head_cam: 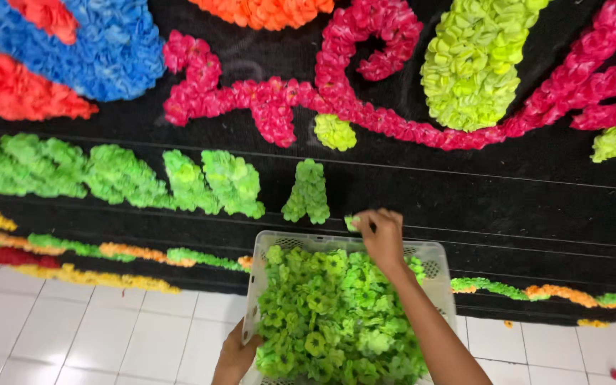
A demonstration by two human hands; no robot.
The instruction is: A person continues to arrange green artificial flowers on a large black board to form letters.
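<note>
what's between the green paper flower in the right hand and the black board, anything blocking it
Nothing visible. The right hand holds the green paper flower right against a bare patch of the black board, just right of the small green cluster. The basket sits below, out of the way.

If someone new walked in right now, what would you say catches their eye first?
Most striking is the black panel filling the upper view, covered in bright paper-flower shapes, with pink curls across the top. Below, the left hand holds a white basket of green flowers, while the right hand presses one flower onto the panel.
</note>
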